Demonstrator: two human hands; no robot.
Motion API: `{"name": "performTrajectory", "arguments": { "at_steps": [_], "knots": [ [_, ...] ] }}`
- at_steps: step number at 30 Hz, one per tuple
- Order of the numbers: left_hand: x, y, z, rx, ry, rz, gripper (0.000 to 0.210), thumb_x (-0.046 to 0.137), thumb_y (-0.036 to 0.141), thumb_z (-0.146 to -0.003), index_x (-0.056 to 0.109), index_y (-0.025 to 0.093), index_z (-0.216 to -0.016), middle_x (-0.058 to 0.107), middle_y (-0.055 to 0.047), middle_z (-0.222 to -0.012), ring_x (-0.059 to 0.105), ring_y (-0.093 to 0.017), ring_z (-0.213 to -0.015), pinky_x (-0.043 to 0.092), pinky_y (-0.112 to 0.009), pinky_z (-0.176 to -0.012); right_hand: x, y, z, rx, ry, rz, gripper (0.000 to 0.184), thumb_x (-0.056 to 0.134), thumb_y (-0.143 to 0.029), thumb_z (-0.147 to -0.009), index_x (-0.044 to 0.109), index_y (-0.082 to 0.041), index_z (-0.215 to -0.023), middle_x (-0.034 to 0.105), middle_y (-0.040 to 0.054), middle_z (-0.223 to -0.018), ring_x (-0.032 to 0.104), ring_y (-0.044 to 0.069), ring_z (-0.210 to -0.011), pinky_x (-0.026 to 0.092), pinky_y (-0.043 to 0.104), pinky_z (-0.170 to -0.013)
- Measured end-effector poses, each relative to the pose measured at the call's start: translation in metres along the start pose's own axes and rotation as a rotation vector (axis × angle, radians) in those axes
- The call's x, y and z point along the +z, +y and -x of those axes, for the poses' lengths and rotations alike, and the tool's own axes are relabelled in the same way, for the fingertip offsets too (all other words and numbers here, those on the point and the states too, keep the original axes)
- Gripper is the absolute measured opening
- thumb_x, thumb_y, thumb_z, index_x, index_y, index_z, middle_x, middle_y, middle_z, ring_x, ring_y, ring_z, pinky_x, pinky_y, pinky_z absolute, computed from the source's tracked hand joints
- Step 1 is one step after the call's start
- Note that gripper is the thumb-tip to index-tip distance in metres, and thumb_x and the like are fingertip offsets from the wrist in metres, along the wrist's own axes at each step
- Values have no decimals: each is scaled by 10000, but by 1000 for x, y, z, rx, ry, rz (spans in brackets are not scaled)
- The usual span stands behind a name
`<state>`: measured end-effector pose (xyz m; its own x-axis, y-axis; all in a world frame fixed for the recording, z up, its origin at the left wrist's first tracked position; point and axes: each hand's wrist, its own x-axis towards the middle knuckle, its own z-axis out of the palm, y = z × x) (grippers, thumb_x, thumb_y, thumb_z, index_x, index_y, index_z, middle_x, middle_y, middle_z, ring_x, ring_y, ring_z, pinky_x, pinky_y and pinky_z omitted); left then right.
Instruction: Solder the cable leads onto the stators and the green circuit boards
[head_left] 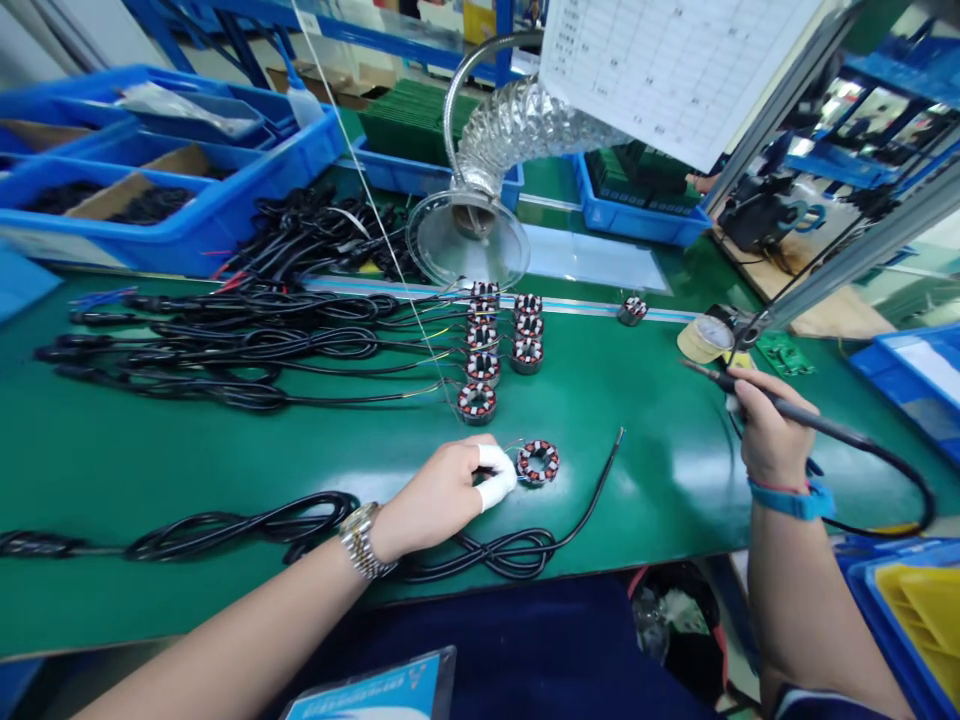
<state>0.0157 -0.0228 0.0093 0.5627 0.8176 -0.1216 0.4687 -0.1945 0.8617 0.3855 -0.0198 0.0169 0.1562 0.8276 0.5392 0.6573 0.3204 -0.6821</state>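
My left hand (457, 482), with white covers on thumb and finger, is closed in a pinch on thin wires beside a ring-shaped motor stator (538, 463) lying on the green mat. My palm hides part of what is pinched. Off to the right, my right hand (776, 425) is wrapped around a soldering iron (795, 408), whose tip points left near a solder spool (705, 338). A looped black cable (517, 553) lies below the stator, its stripped end pointing up and right. Another coiled black cable (247, 525) lies left of my wrist.
Several stators (477, 402) stand in two columns, some joined to black cables (322, 400). A fume hood (469, 240) hangs behind them. One lone stator (632, 310) sits farther right. Blue bins (247, 215) stand at the back left; a hanging paper sheet (667, 70) blocks some view.
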Motion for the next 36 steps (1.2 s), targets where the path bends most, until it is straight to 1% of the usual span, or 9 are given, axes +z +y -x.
{"name": "performTrajectory", "arguments": {
  "at_steps": [5,8,11,17,20,23,26,32,36],
  "knots": [
    [1,2,0,0,3,-35,163,509,209,-758,596,156,-631,553,5,-690,510,-112,-624,396,-221,-595,2,45,-34,41,235,280,283,580,-333,-745,645,-149,-951,626,102,-961,546,236,-957,367,409,-913],
    [-3,-1,2,58,101,-24,202,501,269,-799,632,166,-685,606,-24,-844,557,-132,-729,435,-246,-680,13,48,-37,78,193,325,272,618,-338,-706,649,-152,-903,639,82,-859,595,222,-831,433,396,-834],
    [-15,-8,7,106,318,56,191,521,300,-810,656,173,-766,640,-44,-918,589,-164,-843,450,-292,-799,34,18,-17,99,141,293,270,535,-353,-789,601,-176,-982,624,30,-752,592,141,-588,492,297,-633],
    [-34,-21,20,176,615,385,359,425,282,-873,480,205,-1219,639,-27,-807,583,-111,-542,546,-344,-652,99,-79,55,-334,-448,37,142,530,-244,-822,538,-215,-961,634,49,-924,603,159,-898,492,282,-796],
    [-23,-24,23,143,505,137,316,441,263,-858,553,187,-1144,637,-63,-932,627,-157,-761,529,-333,-749,122,-89,73,-424,-583,61,281,555,-252,-804,494,-197,-1073,626,83,-968,480,235,-1127,433,398,-920],
    [-8,-25,20,78,293,-109,362,533,265,-796,557,181,-1147,636,-57,-921,610,-170,-799,511,-306,-754,130,-87,72,-406,-675,102,257,516,-187,-813,494,-205,-1069,622,70,-906,458,243,-1122,412,437,-920],
    [-6,-21,16,21,255,-250,292,512,282,-808,615,172,-1059,648,-52,-865,598,-168,-763,487,-293,-739,123,-93,59,-206,-748,-48,225,538,-177,-783,483,-212,-998,590,37,-866,535,187,-909,465,357,-800],
    [-32,-4,14,56,-12,-330,305,393,289,-866,631,149,-737,623,-23,-715,550,-136,-655,420,-230,-625,105,-115,38,628,-776,-661,147,483,-277,-804,445,-234,-940,427,-72,-589,422,57,-431,382,173,-393],
    [-39,3,16,12,-75,-300,353,354,333,-879,605,141,-721,579,-4,-663,504,-116,-593,385,-213,-575,104,-123,35,829,-790,-801,214,530,-345,-772,445,-241,-938,455,-76,-548,434,68,-345,380,178,-297]
  ]
}}
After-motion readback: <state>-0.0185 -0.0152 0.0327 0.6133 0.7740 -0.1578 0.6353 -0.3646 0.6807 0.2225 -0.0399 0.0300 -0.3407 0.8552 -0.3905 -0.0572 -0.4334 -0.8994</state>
